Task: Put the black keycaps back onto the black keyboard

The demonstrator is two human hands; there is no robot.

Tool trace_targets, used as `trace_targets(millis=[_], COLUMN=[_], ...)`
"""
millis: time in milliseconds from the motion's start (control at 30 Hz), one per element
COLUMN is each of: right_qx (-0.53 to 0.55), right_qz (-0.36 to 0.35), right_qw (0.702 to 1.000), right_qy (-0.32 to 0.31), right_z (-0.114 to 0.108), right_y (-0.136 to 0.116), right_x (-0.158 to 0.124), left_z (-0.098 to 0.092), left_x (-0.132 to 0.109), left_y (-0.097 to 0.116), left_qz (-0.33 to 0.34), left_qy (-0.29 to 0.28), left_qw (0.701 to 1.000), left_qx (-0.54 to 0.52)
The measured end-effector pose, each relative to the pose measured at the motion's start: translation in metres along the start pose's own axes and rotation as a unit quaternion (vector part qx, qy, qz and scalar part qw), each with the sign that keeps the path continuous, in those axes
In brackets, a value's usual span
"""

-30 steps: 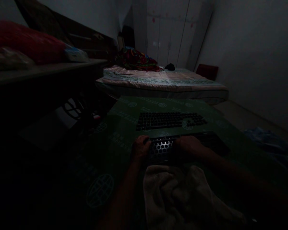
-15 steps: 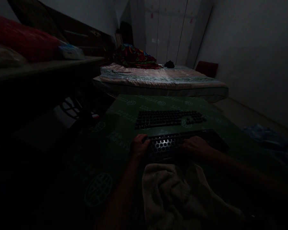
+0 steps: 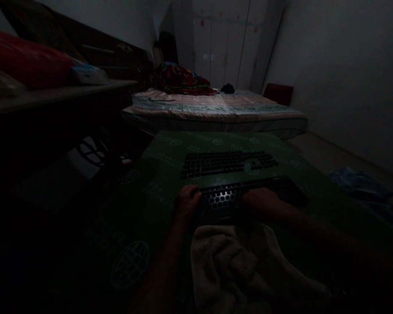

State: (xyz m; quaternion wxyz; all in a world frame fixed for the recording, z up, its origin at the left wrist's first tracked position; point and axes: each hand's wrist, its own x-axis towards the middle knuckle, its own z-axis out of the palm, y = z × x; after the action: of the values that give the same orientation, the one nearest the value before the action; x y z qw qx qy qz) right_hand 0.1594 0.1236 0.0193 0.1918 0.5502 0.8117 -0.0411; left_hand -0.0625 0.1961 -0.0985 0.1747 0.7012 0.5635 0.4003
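A black keyboard base point(image 3: 222, 199) with bare, hole-patterned plating lies across the table in front of me. My left hand point(image 3: 187, 201) grips its left end, thumb on the near top edge. Over the middle of the base, my right hand point(image 3: 262, 199) is closed in a fist; the dark hides whatever its fingers hold. Just beyond the base, loose black keycaps point(image 3: 216, 163) are laid out in keyboard rows on the green tabletop. A crumpled light cloth point(image 3: 229, 261) lies on the near side, between my forearms.
The green table point(image 3: 163, 150) bears printed globe marks. Behind it stands a bed point(image 3: 216, 104) with a patterned red blanket point(image 3: 180, 78). At left is a shelf point(image 3: 68, 91) holding a red bag point(image 3: 26, 61). Blue cloth point(image 3: 360, 181) lies on the floor at right.
The whole view has shifted slightly, so everything appears a little further left. Both hands stay at the keyboard base in nearly the same places.
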Motion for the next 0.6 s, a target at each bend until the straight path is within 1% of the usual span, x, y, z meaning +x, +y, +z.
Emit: trace_targets(millis=[67, 167, 333, 467, 600], right_qx=[0.006, 0.016, 0.020, 0.001, -0.031], right_qz=[0.021, 0.039, 0.032, 0.001, -0.041], right_qw=[1.000, 0.999, 0.998, 0.998, 0.997], right_qy=[0.004, 0.030, 0.049, 0.063, 0.059], right_z=[-0.002, -0.001, 0.004, 0.007, 0.011], right_y=[0.006, 0.009, 0.000, -0.006, -0.001], right_x=[0.002, 0.009, 0.021, 0.021, 0.015], left_z=[0.000, 0.000, -0.001, 0.000, -0.001], left_x=[0.000, 0.000, 0.000, 0.000, -0.001], left_y=[0.000, 0.002, 0.004, 0.005, 0.007], left_qz=[0.000, -0.002, -0.006, -0.011, -0.005], left_qy=[-0.002, -0.004, 0.002, 0.000, -0.003], left_qw=[1.000, 1.000, 1.000, 1.000, 1.000], left_qx=[0.002, 0.006, 0.006, 0.004, 0.005])
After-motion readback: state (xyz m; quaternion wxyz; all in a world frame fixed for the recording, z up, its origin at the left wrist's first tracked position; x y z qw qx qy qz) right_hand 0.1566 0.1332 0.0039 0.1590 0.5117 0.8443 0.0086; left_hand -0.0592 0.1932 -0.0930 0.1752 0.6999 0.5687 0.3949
